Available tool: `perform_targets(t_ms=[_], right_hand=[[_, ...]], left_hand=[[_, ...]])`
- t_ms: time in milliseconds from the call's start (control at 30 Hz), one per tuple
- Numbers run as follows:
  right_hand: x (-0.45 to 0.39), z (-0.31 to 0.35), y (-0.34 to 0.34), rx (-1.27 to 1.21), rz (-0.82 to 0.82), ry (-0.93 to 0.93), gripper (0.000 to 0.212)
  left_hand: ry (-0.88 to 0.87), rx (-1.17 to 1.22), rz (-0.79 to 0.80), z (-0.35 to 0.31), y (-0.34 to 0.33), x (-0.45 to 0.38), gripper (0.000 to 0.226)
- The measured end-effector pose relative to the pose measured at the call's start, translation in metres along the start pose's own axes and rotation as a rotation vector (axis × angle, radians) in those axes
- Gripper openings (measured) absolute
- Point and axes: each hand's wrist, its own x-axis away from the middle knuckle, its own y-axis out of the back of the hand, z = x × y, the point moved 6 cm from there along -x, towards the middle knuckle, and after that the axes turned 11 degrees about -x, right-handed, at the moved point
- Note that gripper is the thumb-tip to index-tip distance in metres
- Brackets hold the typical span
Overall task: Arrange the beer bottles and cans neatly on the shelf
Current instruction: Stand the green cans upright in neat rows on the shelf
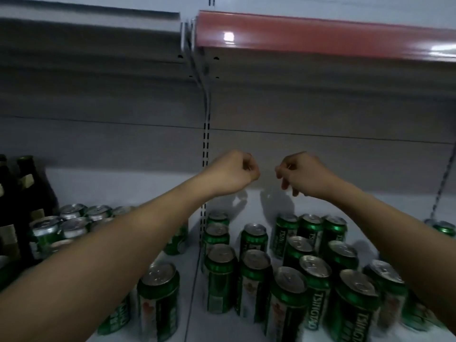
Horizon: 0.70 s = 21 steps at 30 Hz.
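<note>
Hands fill the middle of the head view, both raised above the shelf toward its back wall, well apart from anything they could grasp. The left hand is balled into a fist with nothing in it. The right hand has its fingers curled downward more loosely and also holds nothing.

The green cans stand below and nearer the person than both hands, so any grasp has to come down and back toward the front edge. All of them that can be made out stand upright, long axis vertical, tops showing. The loose cluster under the right forearm, running toward the right end of the shelf, is uneven in its rows and sits closer to the right hand. A tighter group of cans stands behind the left forearm toward the left end, with dark bottles at the far left edge, upright as well. The left hand is the nearer one to those.

The shelf is a pale metal board, bare along its back strip. Above it hangs another shelf with a red price strip on the right half. The light is dim and the picture is slightly blurred.
</note>
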Motion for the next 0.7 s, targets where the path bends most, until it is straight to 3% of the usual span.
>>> perform_targets(t_ms=[333, 700], right_hand=[[0.053, -0.092, 0.116, 0.026, -0.098, -0.174, 0.021], [0.104, -0.21, 0.2, -0.032, -0.318, -0.331, 0.016]], left_hand=[[-0.135, 0.028, 0.117, -0.103, -0.079, -0.043, 0.019], [-0.218, 0.227, 0.355, -0.207, -0.199, -0.107, 0.009]])
